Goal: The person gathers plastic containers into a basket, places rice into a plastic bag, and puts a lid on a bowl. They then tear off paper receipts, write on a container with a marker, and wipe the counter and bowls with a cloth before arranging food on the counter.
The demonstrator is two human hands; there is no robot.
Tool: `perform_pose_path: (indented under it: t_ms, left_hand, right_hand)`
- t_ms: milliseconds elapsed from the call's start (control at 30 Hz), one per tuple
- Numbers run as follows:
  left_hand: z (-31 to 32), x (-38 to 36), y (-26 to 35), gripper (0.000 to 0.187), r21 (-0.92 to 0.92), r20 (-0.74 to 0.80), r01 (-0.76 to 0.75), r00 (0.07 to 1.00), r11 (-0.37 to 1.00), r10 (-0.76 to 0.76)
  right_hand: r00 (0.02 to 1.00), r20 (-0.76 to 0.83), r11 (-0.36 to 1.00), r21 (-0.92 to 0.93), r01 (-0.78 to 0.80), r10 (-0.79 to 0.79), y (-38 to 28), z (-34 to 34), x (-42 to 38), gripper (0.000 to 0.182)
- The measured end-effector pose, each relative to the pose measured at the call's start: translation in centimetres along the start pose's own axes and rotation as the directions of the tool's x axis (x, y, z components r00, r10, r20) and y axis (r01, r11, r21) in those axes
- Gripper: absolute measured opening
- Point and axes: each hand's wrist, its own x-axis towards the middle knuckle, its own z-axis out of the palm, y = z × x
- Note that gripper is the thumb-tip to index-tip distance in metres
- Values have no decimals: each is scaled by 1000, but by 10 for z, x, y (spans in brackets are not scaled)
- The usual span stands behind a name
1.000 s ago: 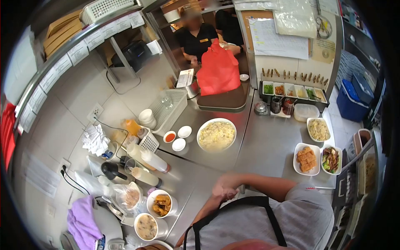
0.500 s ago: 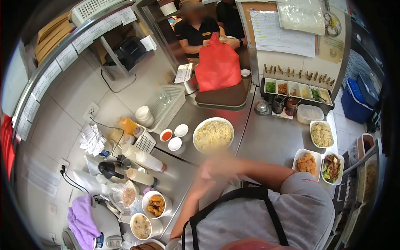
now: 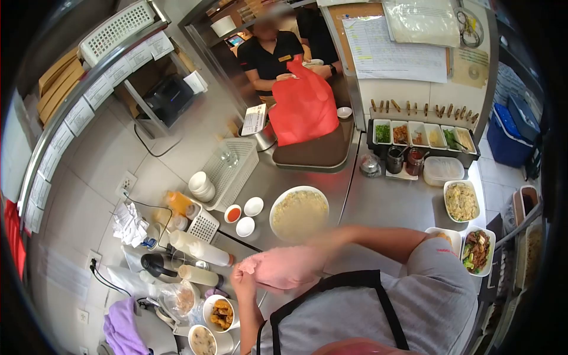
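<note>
A pink cloth point(image 3: 283, 268) is stretched between my hands in front of my chest. My left hand point(image 3: 243, 278) is closed on its left corner. My right hand point(image 3: 322, 244) is blurred by motion at the cloth's right end, near the large white bowl of fried rice point(image 3: 296, 212), and its fingers cannot be made out. Two small white bowls point(image 3: 254, 206) and a small bowl of red sauce point(image 3: 233, 214) stand left of the rice. Squeeze bottles point(image 3: 200, 248) lie or lean beside my left hand.
A red bag point(image 3: 305, 106) sits on a brown tray point(image 3: 313, 158) before two people in black shirts point(image 3: 269, 56). Garnish tubs point(image 3: 417, 137) stand back right. Food bowls point(image 3: 461, 201) line the right edge; food tubs point(image 3: 221, 313) stand front left.
The pink cloth now shows, spread between my hands. My hands, close together before, are apart: one has moved left. The whole view has shifted slightly.
</note>
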Motion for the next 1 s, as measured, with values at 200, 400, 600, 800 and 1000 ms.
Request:
perform_pose_path:
  t_ms: [200,400,600,800,1000]
  left_hand:
    - [16,-5,-16,15,-153,53,226,974,962,-221]
    - [-18,-2,-11,15,-195,129,316,947,929,-295]
    - [-66,-13,5,11,-355,-68,112,987,928,-145]
    - [-78,-68,-18,9,-141,40,533,845,834,-534]
    - [-36,-90,-68,31,797,-215,325,940,508,-264]
  right_hand:
    - [997,73,988,147,-49,39,-5,-49,-12,29]
    - [988,70,982,136,128,-138,20,-30,4,25]
    - [987,-91,891,427,156,-129,-46,-52,5,15]
    - [931,148,885,388,257,-335,-43,7,29,16]
    - [919,269,933,294,206,-288,-40,56,42,18]
